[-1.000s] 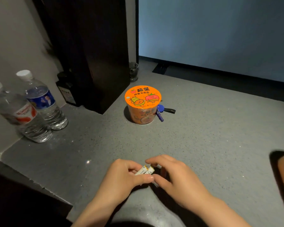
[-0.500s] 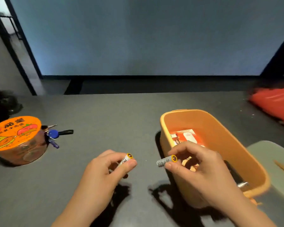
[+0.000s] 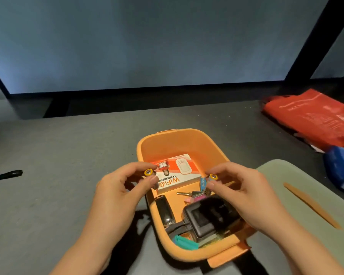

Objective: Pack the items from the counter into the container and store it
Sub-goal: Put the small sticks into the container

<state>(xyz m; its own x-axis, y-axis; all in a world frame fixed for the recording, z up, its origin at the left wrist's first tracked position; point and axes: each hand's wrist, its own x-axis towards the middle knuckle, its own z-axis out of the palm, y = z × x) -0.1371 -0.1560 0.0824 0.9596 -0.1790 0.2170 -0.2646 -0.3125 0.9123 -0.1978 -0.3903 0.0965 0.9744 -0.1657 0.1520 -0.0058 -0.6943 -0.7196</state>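
An open orange container [image 3: 187,135] stands on the grey counter [image 3: 68,155] in front of me. Inside lie a white and orange WiFi box [image 3: 179,175], keys [image 3: 189,193], a black key fob [image 3: 165,211], a black camera [image 3: 209,215] and a teal item [image 3: 185,243]. My left hand [image 3: 119,193] pinches a battery [image 3: 148,172] over the container's left rim. My right hand [image 3: 240,193] pinches a second battery [image 3: 213,177] above the container's inside. Both batteries show their yellow ends.
A pale green lid [image 3: 306,205] with an orange slot lies right of the container. A red bag [image 3: 314,118] and a blue object [image 3: 342,169] sit at the far right. A blue key tag with a black key [image 3: 6,174] lies at the left edge.
The view has swung right from the noodle cup to the container. My hands have separated the two batteries, one each, and carried them over the orange container.
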